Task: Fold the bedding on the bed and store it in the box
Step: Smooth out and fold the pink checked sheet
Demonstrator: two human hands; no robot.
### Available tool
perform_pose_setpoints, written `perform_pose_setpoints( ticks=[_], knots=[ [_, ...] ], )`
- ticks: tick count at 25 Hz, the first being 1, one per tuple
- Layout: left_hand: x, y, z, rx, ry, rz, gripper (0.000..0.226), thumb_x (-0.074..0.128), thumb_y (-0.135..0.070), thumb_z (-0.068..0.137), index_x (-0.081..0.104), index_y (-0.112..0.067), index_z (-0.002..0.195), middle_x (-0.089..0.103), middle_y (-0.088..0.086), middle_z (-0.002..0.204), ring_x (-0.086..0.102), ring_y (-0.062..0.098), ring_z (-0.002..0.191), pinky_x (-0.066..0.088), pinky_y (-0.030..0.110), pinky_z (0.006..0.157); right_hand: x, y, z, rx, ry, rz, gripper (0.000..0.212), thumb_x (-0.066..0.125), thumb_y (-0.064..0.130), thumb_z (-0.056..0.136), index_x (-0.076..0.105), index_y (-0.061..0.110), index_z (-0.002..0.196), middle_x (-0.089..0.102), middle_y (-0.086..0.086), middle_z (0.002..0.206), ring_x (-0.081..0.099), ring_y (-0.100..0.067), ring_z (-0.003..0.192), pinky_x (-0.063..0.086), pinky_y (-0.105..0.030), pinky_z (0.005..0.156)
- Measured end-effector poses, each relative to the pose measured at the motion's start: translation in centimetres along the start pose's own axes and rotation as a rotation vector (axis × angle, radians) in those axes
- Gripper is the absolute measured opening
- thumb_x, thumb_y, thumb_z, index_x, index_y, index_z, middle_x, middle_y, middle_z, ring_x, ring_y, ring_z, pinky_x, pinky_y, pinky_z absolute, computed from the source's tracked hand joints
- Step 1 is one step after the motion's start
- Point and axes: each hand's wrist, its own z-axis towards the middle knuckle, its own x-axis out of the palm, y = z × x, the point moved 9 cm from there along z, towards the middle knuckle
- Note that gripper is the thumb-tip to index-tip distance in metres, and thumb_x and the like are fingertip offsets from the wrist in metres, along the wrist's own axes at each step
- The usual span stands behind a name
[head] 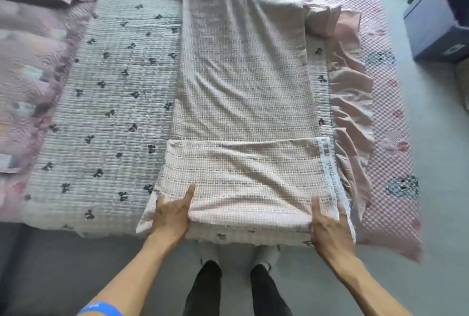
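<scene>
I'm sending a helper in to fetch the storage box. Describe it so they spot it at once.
From the bed, look past the pink patterned mat on the floor to the far right corner. The box stands there, blue-grey and square-edged, the only hard-sided thing among soft fabrics.

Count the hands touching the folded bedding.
2: left hand grips the bedding at its near fold's left end, right hand at its right end.

pink floor mat [388, 102], blue wristband [101, 308]
</scene>
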Motion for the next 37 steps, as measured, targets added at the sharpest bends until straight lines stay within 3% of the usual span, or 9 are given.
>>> perform_pose_setpoints(
  ticks=[2,8,14,16,18,22,28,31,37],
  knots=[
    [1.4,0.4,-4.7,0.007,0.062,-0.028,0.087,0.042,-0.006,0.092,-0.014,-0.034,0.153,0.06,-0.006,0.101,0.049,0.03,0.121,0.017,0.043,0.117,2.2,-1.2,-3.1,0.017,0.056,-0.009,0.078,0.039,0.009,0.093,-0.007,0.006,0.156,0.063,0.003,0.074,0.065,-0.014,0.085,0.0,-0.04,0.122],
    [6.7,2.4,-16.2,0.12,0.088,0.093,0.081,0.045,-0.019,0.091,-0.003,-0.029,0.156,0.061,-0.003,0.119,0.053,0.022,0.117,0.019,0.039,0.115,5.7,-0.6,-13.3,-0.113,0.144,-0.035,0.072,0.039,0.011,0.093,0.009,0.009,0.157,0.065,0.0,0.092,0.058,-0.018,0.09,0.013,-0.038,0.122],
    [5.4,3.7,-17.8,0.075,-0.036,0.093,0.073,0.046,-0.021,0.089,0.014,-0.029,0.154,0.064,-0.001,0.121,0.056,0.023,0.116,0.029,0.037,0.103,1.4,-0.5,-14.2,-0.098,0.007,-0.047,0.069,0.042,0.019,0.089,0.021,0.02,0.154,0.071,-0.002,0.115,0.053,-0.025,0.125,0.023,-0.038,0.119],
    [2.8,4.1,-16.0,0.036,-0.124,0.061,0.073,0.048,-0.02,0.087,0.017,-0.031,0.153,0.067,-0.002,0.112,0.059,0.022,0.11,0.03,0.037,0.104,-2.1,-0.3,-12.6,-0.076,-0.103,-0.024,0.073,0.045,0.017,0.087,0.017,0.024,0.154,0.072,0.001,0.11,0.052,-0.027,0.125,0.024,-0.041,0.116],
    [0.0,4.5,-13.4,0.011,-0.184,0.049,0.075,0.05,-0.016,0.086,0.018,-0.032,0.151,0.068,-0.003,0.103,0.061,0.021,0.103,0.032,0.035,0.104,-5.1,0.1,-9.7,-0.091,-0.173,-0.034,0.071,0.047,0.011,0.085,0.026,0.024,0.151,0.074,0.002,0.09,0.065,-0.02,0.105,0.013,-0.042,0.115],
    [-6.3,5.2,-5.5,0.007,-0.284,0.013,0.076,0.053,-0.01,0.08,0.026,-0.03,0.148,0.053,-0.011,0.074,0.061,0.018,0.084,0.034,0.035,0.098,-9.9,1.0,-0.3,-0.099,-0.387,-0.031,0.053,0.056,0.005,0.076,0.053,0.022,0.126,0.064,0.0,0.06,0.066,-0.024,0.065,0.033,-0.045,0.099],
    [-11.4,5.2,10.5,0.049,-0.322,0.013,0.066,0.054,-0.013,0.079,0.034,-0.029,0.139,0.055,-0.009,0.073,0.063,0.024,0.086,0.04,0.042,0.097,-11.1,1.2,16.9,-0.085,-0.404,0.1,0.035,0.059,0.012,0.08,0.044,0.029,0.107,0.053,0.007,0.061,0.063,-0.025,0.076,0.044,-0.043,0.077],
    [-11.6,4.7,17.7,0.086,-0.337,0.049,0.053,0.055,-0.014,0.077,0.04,-0.025,0.127,0.068,-0.004,0.087,0.063,0.025,0.088,0.035,0.037,0.087,-9.2,2.0,24.7,-0.08,-0.381,0.086,0.028,0.054,0.015,0.081,0.042,0.03,0.101,0.056,0.005,0.063,0.06,-0.027,0.079,0.044,-0.046,0.077],
    [-9.4,5.2,26.6,0.053,-0.301,0.102,0.036,0.058,-0.017,0.081,0.047,-0.02,0.115,0.068,0.003,0.101,0.061,0.027,0.097,0.034,0.039,0.09,-6.4,2.8,34.1,-0.029,-0.366,0.055,0.03,0.051,0.016,0.079,0.038,0.033,0.099,0.066,0.001,0.076,0.06,-0.031,0.083,0.043,-0.049,0.076]
  ],
)
